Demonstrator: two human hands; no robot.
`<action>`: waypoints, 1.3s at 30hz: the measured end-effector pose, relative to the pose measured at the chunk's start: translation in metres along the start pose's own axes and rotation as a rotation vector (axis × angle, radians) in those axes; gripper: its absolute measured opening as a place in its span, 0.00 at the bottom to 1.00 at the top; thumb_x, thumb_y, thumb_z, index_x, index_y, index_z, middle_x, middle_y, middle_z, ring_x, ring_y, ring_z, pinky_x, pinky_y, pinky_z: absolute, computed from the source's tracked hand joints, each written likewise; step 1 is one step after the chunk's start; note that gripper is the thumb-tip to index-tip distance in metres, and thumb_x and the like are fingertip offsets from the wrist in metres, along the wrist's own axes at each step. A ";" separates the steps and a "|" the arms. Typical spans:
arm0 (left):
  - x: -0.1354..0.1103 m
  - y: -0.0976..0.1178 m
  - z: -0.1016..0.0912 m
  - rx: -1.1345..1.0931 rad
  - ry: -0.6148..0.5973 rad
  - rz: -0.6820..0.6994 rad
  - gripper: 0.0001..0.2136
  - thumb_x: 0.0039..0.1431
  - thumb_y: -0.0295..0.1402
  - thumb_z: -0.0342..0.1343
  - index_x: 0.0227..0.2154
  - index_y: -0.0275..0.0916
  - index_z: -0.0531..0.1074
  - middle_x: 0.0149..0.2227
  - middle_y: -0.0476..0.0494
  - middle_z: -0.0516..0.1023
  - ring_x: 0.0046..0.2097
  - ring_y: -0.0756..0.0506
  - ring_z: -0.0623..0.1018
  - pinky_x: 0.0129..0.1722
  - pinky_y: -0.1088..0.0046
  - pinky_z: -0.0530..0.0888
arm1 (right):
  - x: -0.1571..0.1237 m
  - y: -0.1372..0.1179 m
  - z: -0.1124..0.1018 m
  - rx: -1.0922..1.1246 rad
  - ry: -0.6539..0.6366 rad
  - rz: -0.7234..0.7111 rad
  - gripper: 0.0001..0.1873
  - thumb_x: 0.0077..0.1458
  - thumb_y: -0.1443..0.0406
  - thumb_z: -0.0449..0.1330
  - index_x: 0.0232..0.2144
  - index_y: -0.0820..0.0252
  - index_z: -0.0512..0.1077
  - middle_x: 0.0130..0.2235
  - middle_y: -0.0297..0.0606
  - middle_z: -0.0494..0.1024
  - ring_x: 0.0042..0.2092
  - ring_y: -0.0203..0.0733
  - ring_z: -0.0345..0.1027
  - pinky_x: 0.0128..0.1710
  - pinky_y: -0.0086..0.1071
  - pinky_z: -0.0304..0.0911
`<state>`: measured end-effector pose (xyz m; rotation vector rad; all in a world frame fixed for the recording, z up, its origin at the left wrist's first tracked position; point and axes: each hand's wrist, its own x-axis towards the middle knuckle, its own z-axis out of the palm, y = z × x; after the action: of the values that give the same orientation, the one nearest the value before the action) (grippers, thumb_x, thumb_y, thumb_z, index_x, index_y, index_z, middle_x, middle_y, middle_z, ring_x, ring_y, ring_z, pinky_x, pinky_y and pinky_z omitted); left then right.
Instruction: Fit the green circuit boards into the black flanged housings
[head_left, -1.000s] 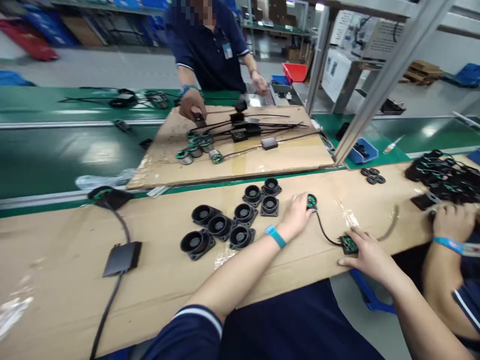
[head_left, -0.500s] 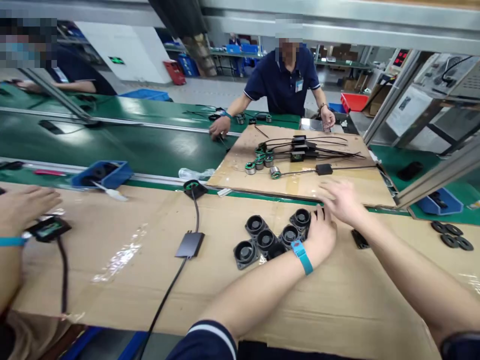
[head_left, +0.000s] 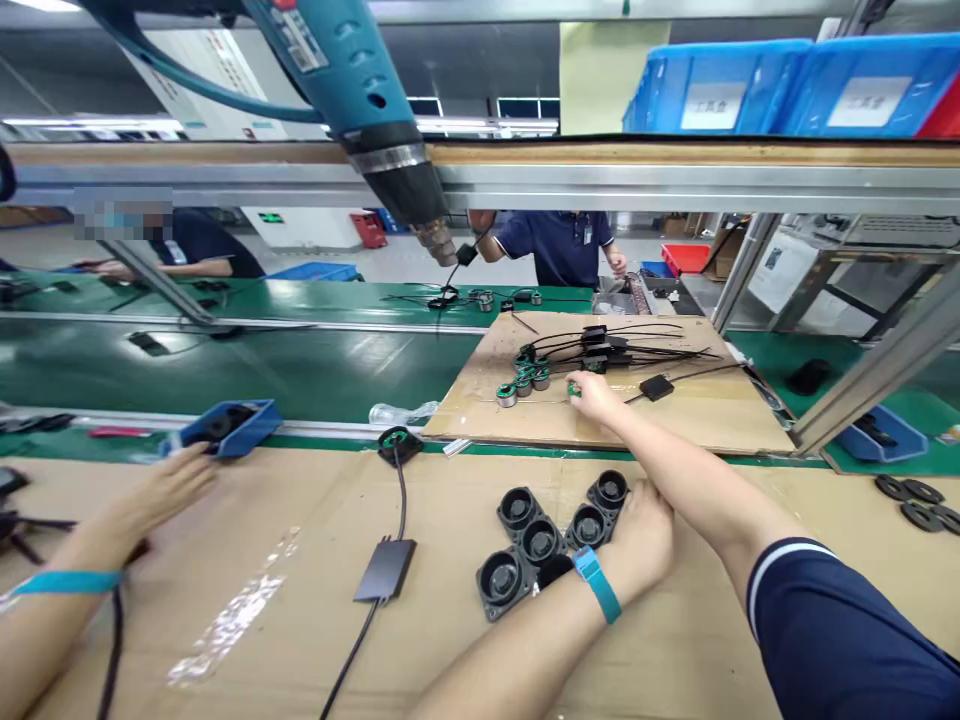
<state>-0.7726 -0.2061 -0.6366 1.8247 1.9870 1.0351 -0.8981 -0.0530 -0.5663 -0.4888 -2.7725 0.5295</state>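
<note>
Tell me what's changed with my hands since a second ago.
Your right hand let go of the green circuit board and reached forward to the far cardboard; its fingers now hold a green-topped part. Your left hand released its round green part and moved left to the black housings; whether it grips one is hidden. The black corded box at left stayed put.

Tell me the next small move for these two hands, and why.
Probably lift the motor gently with the right hand: its fingers are on it, and a cable seems to join it to the black box, which could drag if pulled fast. The left hand is at the black cups.
</note>
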 end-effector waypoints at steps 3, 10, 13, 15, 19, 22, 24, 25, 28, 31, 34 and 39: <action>0.007 0.010 -0.006 0.111 -0.005 -0.151 0.21 0.53 0.24 0.58 0.51 0.32 0.69 0.51 0.25 0.76 0.53 0.32 0.76 0.54 0.51 0.74 | -0.050 0.017 -0.041 0.187 0.214 0.105 0.22 0.58 0.67 0.58 0.56 0.60 0.66 0.52 0.44 0.77 0.50 0.44 0.71 0.53 0.39 0.67; 0.004 0.027 -0.016 0.154 0.119 -0.077 0.20 0.56 0.29 0.64 0.50 0.34 0.68 0.50 0.29 0.78 0.54 0.32 0.77 0.55 0.49 0.75 | -0.226 0.004 -0.148 0.992 0.638 0.102 0.29 0.49 0.57 0.70 0.51 0.54 0.65 0.42 0.36 0.77 0.27 0.32 0.67 0.24 0.29 0.66; -0.038 0.042 -0.010 0.112 0.298 0.146 0.25 0.60 0.30 0.61 0.60 0.37 0.62 0.58 0.29 0.72 0.62 0.32 0.72 0.62 0.46 0.71 | -0.298 -0.013 -0.164 1.021 0.710 0.152 0.29 0.49 0.58 0.72 0.51 0.53 0.68 0.44 0.37 0.76 0.27 0.32 0.67 0.22 0.30 0.66; -0.073 0.053 0.001 0.075 0.287 0.232 0.27 0.63 0.32 0.58 0.63 0.40 0.58 0.61 0.31 0.70 0.64 0.34 0.70 0.64 0.48 0.70 | -0.338 -0.018 -0.159 1.064 0.653 0.238 0.30 0.50 0.58 0.72 0.54 0.53 0.68 0.42 0.37 0.77 0.25 0.32 0.67 0.20 0.29 0.63; -0.118 0.059 0.032 0.044 0.155 0.198 0.31 0.64 0.35 0.59 0.66 0.39 0.54 0.58 0.31 0.73 0.60 0.36 0.74 0.60 0.52 0.75 | -0.398 -0.015 -0.122 1.184 0.396 0.492 0.30 0.50 0.59 0.72 0.53 0.59 0.70 0.32 0.34 0.78 0.22 0.32 0.66 0.16 0.27 0.61; -0.123 0.048 0.049 0.043 0.173 0.067 0.37 0.60 0.41 0.64 0.66 0.37 0.54 0.54 0.30 0.75 0.56 0.34 0.77 0.56 0.50 0.76 | -0.421 -0.015 -0.090 1.183 0.291 0.663 0.31 0.48 0.58 0.73 0.51 0.64 0.71 0.28 0.34 0.78 0.22 0.34 0.68 0.18 0.29 0.65; -0.119 0.039 0.053 -0.008 0.183 0.023 0.40 0.55 0.44 0.68 0.65 0.36 0.56 0.52 0.31 0.76 0.54 0.34 0.77 0.55 0.50 0.76 | -0.428 -0.018 -0.073 1.146 0.278 0.720 0.34 0.46 0.57 0.73 0.52 0.66 0.71 0.30 0.37 0.79 0.22 0.34 0.68 0.19 0.30 0.67; -0.117 0.036 0.053 -0.042 0.177 0.027 0.39 0.54 0.45 0.68 0.63 0.37 0.59 0.52 0.32 0.76 0.54 0.34 0.77 0.56 0.50 0.76 | -0.429 -0.020 -0.067 1.120 0.280 0.733 0.35 0.46 0.56 0.73 0.53 0.66 0.71 0.33 0.39 0.80 0.23 0.34 0.69 0.19 0.30 0.67; -0.115 0.032 0.049 -0.153 0.145 0.085 0.28 0.56 0.42 0.67 0.56 0.39 0.67 0.52 0.35 0.77 0.55 0.37 0.76 0.58 0.52 0.74 | -0.429 -0.027 -0.056 0.992 0.308 0.700 0.36 0.49 0.55 0.71 0.57 0.64 0.69 0.44 0.46 0.81 0.29 0.37 0.73 0.22 0.31 0.69; -0.119 0.033 0.046 -0.224 0.154 0.100 0.22 0.60 0.38 0.65 0.55 0.41 0.68 0.54 0.37 0.77 0.56 0.39 0.76 0.60 0.54 0.73 | -0.425 -0.032 -0.047 0.696 0.358 0.587 0.31 0.53 0.55 0.69 0.56 0.62 0.72 0.45 0.45 0.82 0.38 0.43 0.77 0.35 0.36 0.75; -0.124 0.034 0.044 -0.219 0.178 0.109 0.24 0.61 0.36 0.63 0.58 0.41 0.66 0.56 0.35 0.76 0.58 0.38 0.75 0.61 0.53 0.72 | -0.418 -0.037 -0.035 0.374 0.376 0.424 0.24 0.56 0.56 0.68 0.52 0.61 0.74 0.43 0.44 0.82 0.40 0.45 0.77 0.43 0.40 0.75; -0.130 0.030 0.045 -0.150 0.216 0.185 0.25 0.61 0.28 0.60 0.60 0.38 0.64 0.57 0.31 0.73 0.60 0.37 0.72 0.62 0.50 0.72 | -0.403 -0.050 -0.016 0.052 0.407 0.262 0.22 0.60 0.56 0.65 0.51 0.63 0.73 0.45 0.49 0.81 0.46 0.51 0.77 0.48 0.44 0.75</action>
<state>-0.6979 -0.3152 -0.6849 1.9133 1.8188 1.4502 -0.5415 -0.2428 -0.6144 -0.8503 -2.3162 0.4929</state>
